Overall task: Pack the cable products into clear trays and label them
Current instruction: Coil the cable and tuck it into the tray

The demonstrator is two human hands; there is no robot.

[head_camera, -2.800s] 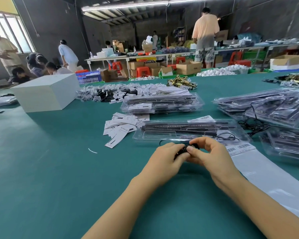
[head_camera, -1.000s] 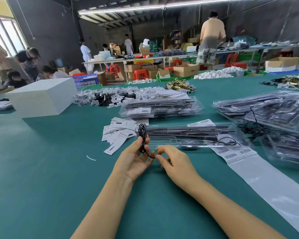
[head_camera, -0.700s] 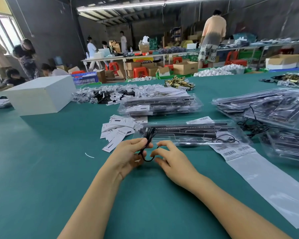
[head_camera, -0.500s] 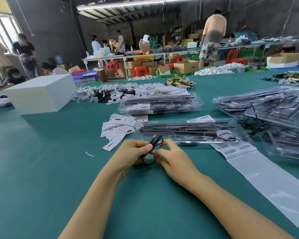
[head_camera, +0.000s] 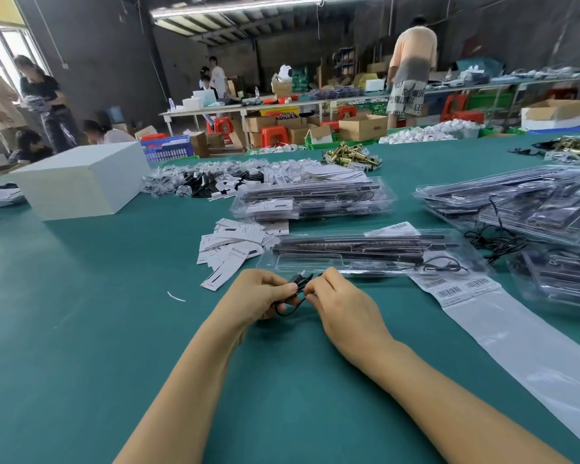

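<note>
Both hands pinch one coiled black cable (head_camera: 292, 294) between them: the left hand (head_camera: 263, 294) holds the bundle with thumb and curled fingers, and the right hand (head_camera: 344, 303) grips its near end with curled fingertips, the two grips almost touching. A loop of the cable hangs below the left thumb, just above the green bench (head_camera: 81, 346). Landmark taken: the open clear tray (head_camera: 365, 254), which lies just beyond the hands and already carries long black bars and a thin black lead at its right end. Left of this tray lies a loose heap of white card tags (head_camera: 230, 247). Behind the tray stands a stack of filled clear trays (head_camera: 312, 199). To the tray's right, a strip of barcode labels (head_camera: 456, 288) on long backing paper runs toward the near right edge of the bench. Further right of the tray are more filled trays (head_camera: 523, 202) and a tangle of loose black cables (head_camera: 496, 242). Far left of the tray sits a white box (head_camera: 81, 180). Other persons stand at distant benches.
</note>
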